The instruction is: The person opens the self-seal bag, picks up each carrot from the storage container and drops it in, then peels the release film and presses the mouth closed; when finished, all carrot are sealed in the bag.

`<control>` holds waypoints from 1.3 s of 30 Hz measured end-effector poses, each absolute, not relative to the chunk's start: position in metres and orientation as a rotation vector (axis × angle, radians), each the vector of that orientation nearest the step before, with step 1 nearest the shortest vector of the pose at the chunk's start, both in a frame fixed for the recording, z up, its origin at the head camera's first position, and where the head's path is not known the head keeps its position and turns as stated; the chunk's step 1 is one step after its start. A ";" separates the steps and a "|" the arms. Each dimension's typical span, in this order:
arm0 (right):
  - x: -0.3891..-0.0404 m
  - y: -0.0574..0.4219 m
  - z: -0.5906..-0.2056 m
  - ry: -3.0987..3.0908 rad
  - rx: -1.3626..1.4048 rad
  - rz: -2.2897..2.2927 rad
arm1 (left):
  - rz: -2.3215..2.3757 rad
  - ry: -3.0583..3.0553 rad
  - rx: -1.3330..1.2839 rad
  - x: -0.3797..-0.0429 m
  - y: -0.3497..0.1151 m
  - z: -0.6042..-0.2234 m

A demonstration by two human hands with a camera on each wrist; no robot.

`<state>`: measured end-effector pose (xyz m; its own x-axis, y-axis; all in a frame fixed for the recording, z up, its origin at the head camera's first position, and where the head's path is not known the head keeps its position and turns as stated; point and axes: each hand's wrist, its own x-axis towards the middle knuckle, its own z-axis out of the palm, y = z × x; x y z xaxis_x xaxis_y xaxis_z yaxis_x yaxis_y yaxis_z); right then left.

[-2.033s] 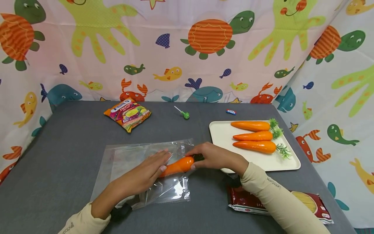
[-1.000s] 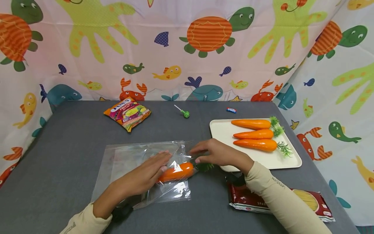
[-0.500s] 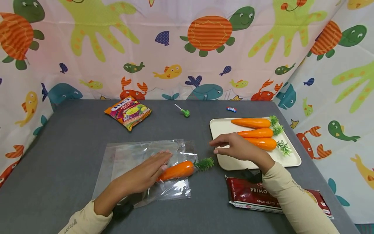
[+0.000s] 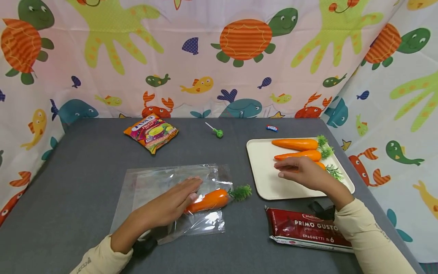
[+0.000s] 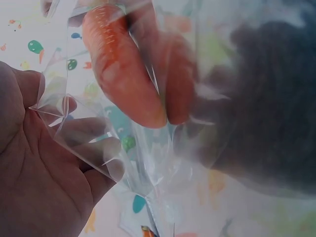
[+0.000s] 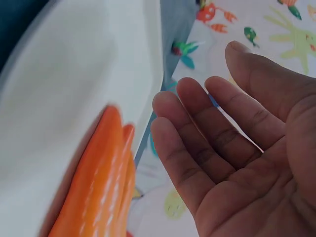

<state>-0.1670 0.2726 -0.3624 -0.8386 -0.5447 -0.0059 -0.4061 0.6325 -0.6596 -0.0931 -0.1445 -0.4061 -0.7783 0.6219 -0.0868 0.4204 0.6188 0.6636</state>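
My left hand (image 4: 172, 201) holds a clear plastic bag (image 4: 150, 179) lying on the grey table; in the left wrist view its film (image 5: 84, 128) runs between my thumb and fingers. An orange carrot (image 4: 208, 201) lies mostly inside the bag, its green leafy top (image 4: 241, 193) sticking out past the right edge. Its tip is hidden beneath my left hand in the head view. Over the cream tray (image 4: 263, 179) hovers my right hand (image 4: 304, 173), fingers loosely bent and holding nothing. Close to it lie three carrots (image 4: 297, 155), the nearest partly covered by the hand.
A red spaghetti packet (image 4: 304, 230) lies in front of the tray, partly under my right forearm. Toward the back are an orange candy bag (image 4: 151, 133), a green lollipop (image 4: 219, 133) and a small blue-and-red wrapped sweet (image 4: 272, 128). A printed curtain (image 4: 191, 68) borders the table.
My right hand has let go of the carrot in the bag and moved right over the tray. The released carrot settled slightly lower. My left hand has stayed in place.
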 end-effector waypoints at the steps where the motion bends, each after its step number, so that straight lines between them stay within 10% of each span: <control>1: -0.166 0.277 -0.362 2.670 -0.785 -0.977 | 0.922 2.539 0.846 -0.093 -0.145 -0.406; 39: -0.162 0.393 -0.384 3.072 -0.302 -0.937 | 0.955 2.484 0.805 -0.097 -0.147 -0.405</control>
